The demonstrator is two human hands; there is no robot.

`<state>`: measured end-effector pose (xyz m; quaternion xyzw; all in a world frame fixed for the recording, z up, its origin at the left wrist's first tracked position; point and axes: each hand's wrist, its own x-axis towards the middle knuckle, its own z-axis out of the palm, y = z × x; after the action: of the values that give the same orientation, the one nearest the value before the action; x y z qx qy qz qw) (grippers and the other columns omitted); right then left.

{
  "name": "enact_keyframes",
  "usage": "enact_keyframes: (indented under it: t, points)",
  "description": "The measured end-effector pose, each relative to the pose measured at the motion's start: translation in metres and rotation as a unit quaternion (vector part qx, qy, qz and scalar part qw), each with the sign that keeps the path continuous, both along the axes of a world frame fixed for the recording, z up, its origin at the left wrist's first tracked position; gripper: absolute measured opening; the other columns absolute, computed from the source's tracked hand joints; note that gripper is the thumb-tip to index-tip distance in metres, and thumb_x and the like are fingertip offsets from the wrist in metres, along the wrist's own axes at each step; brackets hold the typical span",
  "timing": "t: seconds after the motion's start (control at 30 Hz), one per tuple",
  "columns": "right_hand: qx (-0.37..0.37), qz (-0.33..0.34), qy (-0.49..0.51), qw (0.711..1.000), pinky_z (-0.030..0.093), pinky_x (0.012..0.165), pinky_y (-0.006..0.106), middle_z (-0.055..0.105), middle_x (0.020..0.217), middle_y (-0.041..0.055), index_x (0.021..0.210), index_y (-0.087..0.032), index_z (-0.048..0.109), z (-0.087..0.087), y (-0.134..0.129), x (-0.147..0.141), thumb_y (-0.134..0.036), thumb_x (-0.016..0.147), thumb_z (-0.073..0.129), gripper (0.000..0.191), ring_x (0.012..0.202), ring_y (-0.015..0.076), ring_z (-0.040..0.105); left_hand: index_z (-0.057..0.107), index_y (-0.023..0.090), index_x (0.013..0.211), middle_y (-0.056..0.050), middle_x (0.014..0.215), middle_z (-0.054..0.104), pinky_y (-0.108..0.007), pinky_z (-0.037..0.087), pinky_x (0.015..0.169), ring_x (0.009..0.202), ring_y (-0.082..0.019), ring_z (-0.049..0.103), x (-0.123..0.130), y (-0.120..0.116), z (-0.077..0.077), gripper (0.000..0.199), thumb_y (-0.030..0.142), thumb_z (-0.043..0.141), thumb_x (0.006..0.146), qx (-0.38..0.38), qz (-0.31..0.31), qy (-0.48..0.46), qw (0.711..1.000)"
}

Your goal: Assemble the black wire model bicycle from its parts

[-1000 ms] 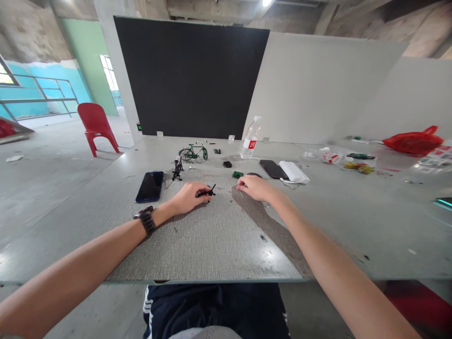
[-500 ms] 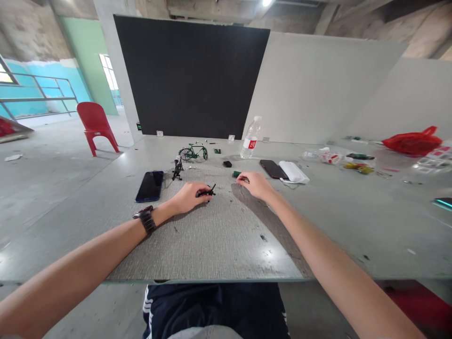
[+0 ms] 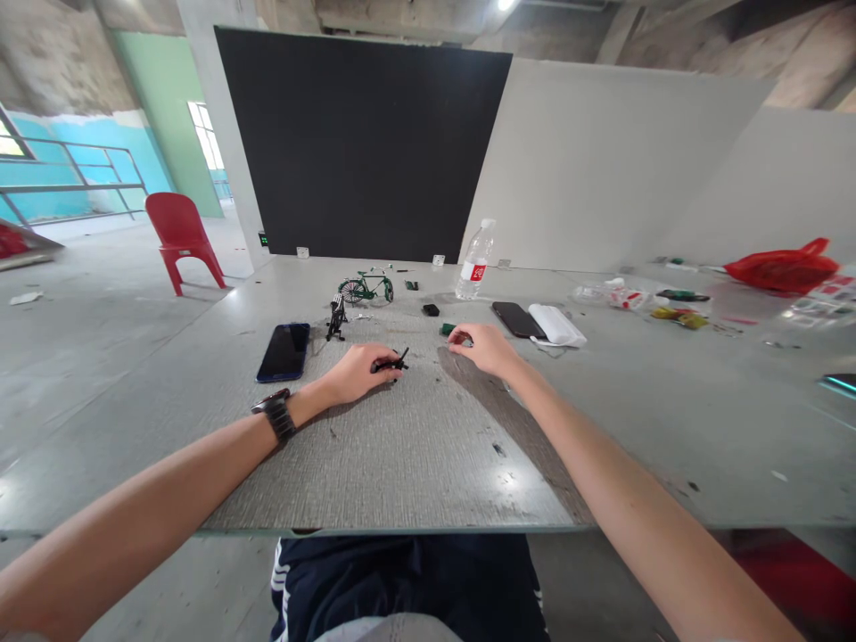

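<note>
In the head view, the clear bottle [image 3: 477,259] with a red and white label stands upright near the far side of the grey table [image 3: 374,473]. Nearer the person than the bottle and to its left, the left hand [image 3: 363,370] rests low over the tabletop, its thumb and fingers clamped on a small black part [image 3: 401,359] with thin pieces sticking out. The right hand [image 3: 487,349] is on the near side of the bottle, fingers curled toward the thumb; whether its fingertips meet or pinch something cannot be told. A small green piece [image 3: 446,329], partly hidden, lies just beside those fingertips, nearer the person than the bottle and to its left. Also left of the bottle are a small black block [image 3: 431,310], a green model bicycle [image 3: 366,287] standing upright, a black model [image 3: 335,318] and, farther out and nearer the person, a dark phone with a blue edge [image 3: 283,352]. To the right of the bottle and nearer the person, a black phone [image 3: 514,320] lies beside a white item [image 3: 557,326]. Well to the right of the bottle sits a red bag [image 3: 782,266].
</note>
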<state>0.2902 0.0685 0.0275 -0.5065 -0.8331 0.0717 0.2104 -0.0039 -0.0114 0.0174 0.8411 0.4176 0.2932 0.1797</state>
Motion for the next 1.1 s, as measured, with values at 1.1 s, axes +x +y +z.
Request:
enact_keyframes:
  t: [1.1]
  points:
    - [0.071,-0.190,-0.020,0.979,0.048,0.084,0.041,0.071,0.121,0.0161,0.125,-0.015,0.052,0.003,0.019,0.052,-0.034,0.092,0.057,0.038,0.107,0.0329,0.067,0.073,0.020,0.108,-0.007,0.106,0.075,-0.034,0.051,0.081,0.092,-0.022,0.068,0.000,-0.001,0.001,0.028,0.041,0.064,0.092,-0.013,-0.002,-0.009,1.000]
